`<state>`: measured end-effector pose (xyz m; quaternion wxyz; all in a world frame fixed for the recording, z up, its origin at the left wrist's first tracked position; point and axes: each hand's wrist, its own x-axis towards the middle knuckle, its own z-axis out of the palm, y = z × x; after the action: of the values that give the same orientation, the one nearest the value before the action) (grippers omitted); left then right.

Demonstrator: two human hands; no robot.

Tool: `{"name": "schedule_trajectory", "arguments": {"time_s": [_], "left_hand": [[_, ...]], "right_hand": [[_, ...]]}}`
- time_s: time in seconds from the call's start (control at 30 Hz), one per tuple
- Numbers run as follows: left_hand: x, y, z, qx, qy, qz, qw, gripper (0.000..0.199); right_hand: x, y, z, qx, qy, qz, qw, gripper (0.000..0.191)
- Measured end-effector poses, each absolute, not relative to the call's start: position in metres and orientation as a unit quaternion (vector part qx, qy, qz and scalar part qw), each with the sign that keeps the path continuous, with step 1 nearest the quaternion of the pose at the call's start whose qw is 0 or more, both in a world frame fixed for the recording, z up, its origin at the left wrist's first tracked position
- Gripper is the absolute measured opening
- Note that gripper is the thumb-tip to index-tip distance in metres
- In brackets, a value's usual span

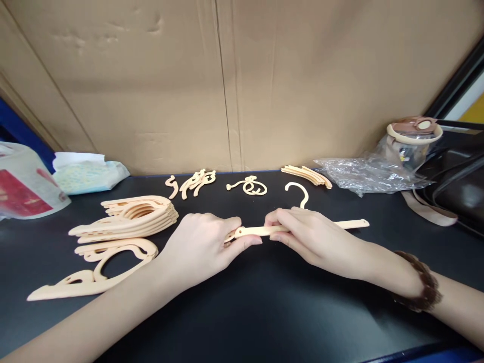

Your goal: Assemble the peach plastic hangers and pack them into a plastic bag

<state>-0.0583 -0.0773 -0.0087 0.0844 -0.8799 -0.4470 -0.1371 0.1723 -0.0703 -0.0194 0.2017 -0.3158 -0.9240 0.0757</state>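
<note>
Head camera: one slim cream strip (260, 231) spanned the space between the two hands I watched from afar, its long axis running left to right. The left hand (206, 239) gripped the holed left end, thumb toward the body; the right hand (313, 237) closed its fingers over the middle. The plain tip jutted past the right hand, pointing right and sitting slightly higher in the view than the left end. A second cream piece showed partly at the left fingers, too hidden for me to make out.

One hook (298, 193) curved up just beyond the right hand, its opening to the left; I could not tell whether it was attached. Left of the left hand lay one stack of looped frames (155, 222), overlapped past exact counting, and nearer the forearm a looped set (75, 291). Beyond the left hand I counted one lone small hook (174, 189) beside an overlapping cluster (198, 181). Past the gap between the hands lay a tangle of hooks (255, 186); beyond the right hand, at least three curved strips (306, 176). One lidded cup (414, 143) stood farther right.
</note>
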Motion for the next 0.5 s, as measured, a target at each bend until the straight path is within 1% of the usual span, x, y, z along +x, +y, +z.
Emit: {"name": "schedule_trajectory", "arguments": {"time_s": [0.17,0.5], "left_hand": [[-0.0575,-0.0769,-0.0085,-0.876,-0.460,-0.139,0.046,0.051],[-0.0556,-0.0771,-0.0075,-0.864,-0.482,-0.141,0.023,0.057]], "right_hand": [[0.1701,-0.0720,-0.0180,-0.313,-0.930,0.082,0.175,0.011],[0.1723,-0.0709,-0.0174,-0.310,-0.927,0.133,0.161,0.018]]}}
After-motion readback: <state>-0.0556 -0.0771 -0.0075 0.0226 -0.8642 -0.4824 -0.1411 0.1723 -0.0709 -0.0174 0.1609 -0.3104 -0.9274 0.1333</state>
